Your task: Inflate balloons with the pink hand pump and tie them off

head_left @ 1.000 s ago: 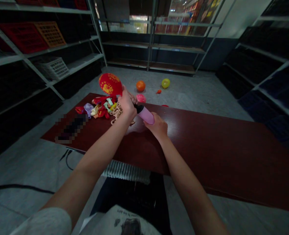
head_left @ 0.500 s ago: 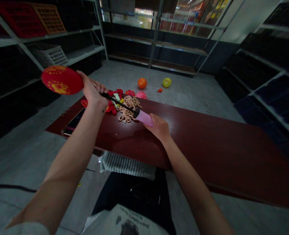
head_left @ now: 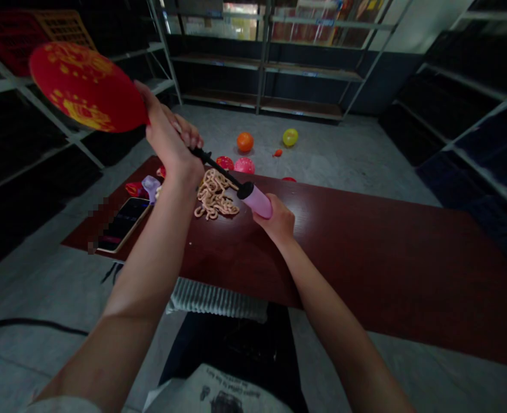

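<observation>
A red balloon point(head_left: 92, 89) with yellow print, partly inflated, sticks out to the upper left of my left hand point(head_left: 171, 135). That hand is closed around the balloon's neck and the near end of a hand pump, hiding the joint between them. The pump's black rod runs from there to a pink barrel point(head_left: 257, 201). Wrapped around the barrel's lower end is my right hand point(head_left: 279, 221). Beneath the pump, a pile of beige, curled long balloons point(head_left: 214, 195) lies on the dark red table point(head_left: 365, 246).
A phone point(head_left: 123, 225) lies at the table's left end, near a limp purple balloon point(head_left: 151, 186). On the floor beyond are an orange balloon point(head_left: 245, 141), a yellow balloon point(head_left: 290, 137) and a pink balloon point(head_left: 244, 166). Metal shelves point(head_left: 309, 73) stand behind.
The red balloon has grown larger. My left hand has come up and closer to the right hand, and less of the black rod shows. The view has shifted slightly.
</observation>
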The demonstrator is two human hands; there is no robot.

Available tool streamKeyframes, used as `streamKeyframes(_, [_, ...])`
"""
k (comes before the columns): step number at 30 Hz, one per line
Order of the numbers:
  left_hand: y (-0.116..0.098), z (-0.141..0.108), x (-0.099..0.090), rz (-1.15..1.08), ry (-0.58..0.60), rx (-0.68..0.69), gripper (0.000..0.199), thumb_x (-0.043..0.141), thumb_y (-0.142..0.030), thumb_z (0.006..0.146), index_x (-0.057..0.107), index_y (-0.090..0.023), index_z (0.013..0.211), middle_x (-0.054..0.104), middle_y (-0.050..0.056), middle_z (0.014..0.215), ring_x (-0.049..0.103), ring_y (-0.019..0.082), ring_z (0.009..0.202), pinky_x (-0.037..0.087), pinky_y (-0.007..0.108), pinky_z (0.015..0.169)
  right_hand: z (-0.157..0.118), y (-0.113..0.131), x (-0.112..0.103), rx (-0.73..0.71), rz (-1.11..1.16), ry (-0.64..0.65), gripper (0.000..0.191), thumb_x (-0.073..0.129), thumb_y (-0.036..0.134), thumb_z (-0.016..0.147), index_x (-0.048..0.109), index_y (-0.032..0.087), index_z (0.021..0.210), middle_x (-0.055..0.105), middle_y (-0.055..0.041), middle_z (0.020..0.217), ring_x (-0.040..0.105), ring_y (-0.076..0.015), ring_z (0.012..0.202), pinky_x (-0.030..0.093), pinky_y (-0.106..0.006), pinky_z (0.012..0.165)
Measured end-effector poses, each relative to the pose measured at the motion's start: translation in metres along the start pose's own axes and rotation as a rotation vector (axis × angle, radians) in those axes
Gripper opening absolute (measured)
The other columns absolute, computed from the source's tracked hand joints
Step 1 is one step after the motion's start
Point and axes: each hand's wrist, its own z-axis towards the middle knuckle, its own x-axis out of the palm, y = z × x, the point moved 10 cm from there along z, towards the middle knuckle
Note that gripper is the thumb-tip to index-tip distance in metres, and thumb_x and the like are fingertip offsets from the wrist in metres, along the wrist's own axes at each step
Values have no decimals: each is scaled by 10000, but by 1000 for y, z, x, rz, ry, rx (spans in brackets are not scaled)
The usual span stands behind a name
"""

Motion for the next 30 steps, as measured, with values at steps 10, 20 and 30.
streamKeyframes(10, [100,-70,27,87,51,-173,682,464,-409,1102,277,-206,479,226,-50,356,211,102,289,168,269,342,1,-14,-8,127,30,-46,455,711,449,802,625,257,1206,764,-40,1091,728,-252,923,509,-321,731])
streamKeyframes(20, [98,-47,-52,-19,-138,-259,651,472,-421,1094,302,-194,508,242,-56,397,229,92,303,206,254,362,-4,10,6,-93,-116,60,458,685,450,856,633,245,1262,762,-54,1159,726,-229,974,493,-299,734])
streamKeyframes(30, [25,3,-108,-62,-254,-215,641,513,-427,1079,247,-201,541,224,-64,406,228,77,307,219,235,354,-12,33,8,-265,-256,73,407,696,413,856,658,207,1204,767,-81,1083,723,-228,907,478,-296,737])
